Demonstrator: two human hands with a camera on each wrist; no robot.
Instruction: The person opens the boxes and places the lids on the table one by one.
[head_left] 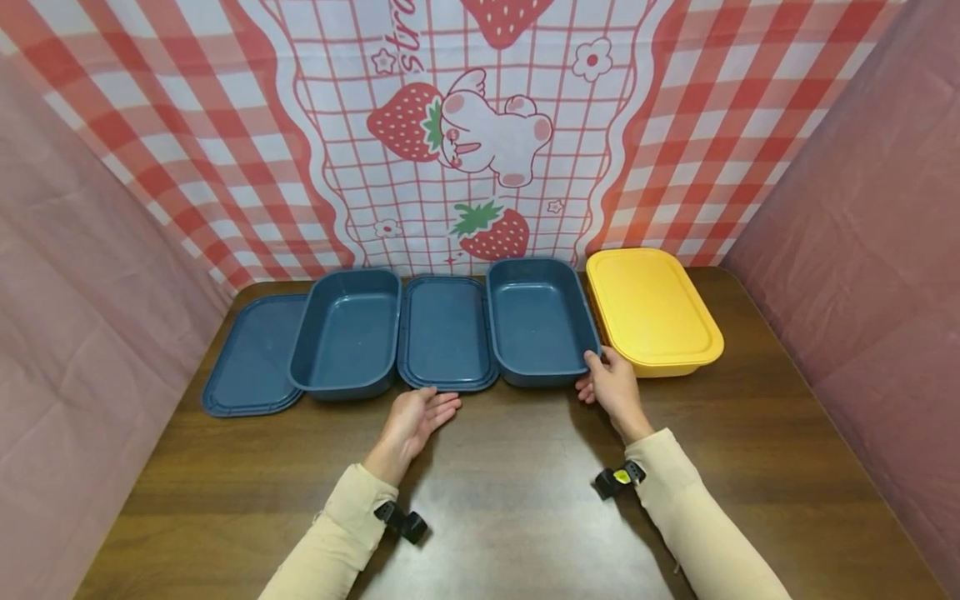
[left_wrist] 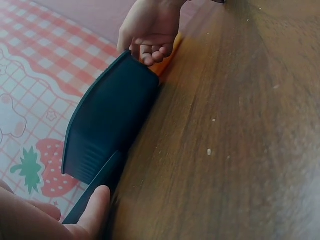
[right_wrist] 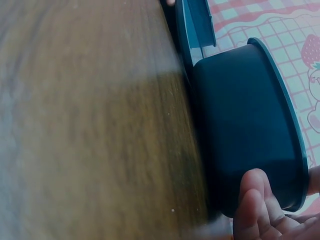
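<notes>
At the left of the head view a flat dark blue plastic lid (head_left: 251, 357) is seen on the brown wooden table (head_left: 510, 492), overlapped by a deep dark blue plastic tray (head_left: 347, 333). A second dark blue lid (head_left: 446, 333) lies at centre; just below it the left hand (head_left: 418, 418) is held with fingers straight and together. The right-hand dark blue tray (head_left: 542, 321) is gripped at its lower right corner by the right hand (head_left: 611, 387), thumb over the rim. A lidded yellow plastic box (head_left: 651, 310) stands at right

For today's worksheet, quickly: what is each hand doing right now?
Left hand: open, fingers relaxed, holding nothing, beside the blue lid.
Right hand: grips the near right corner of the blue box.
</notes>
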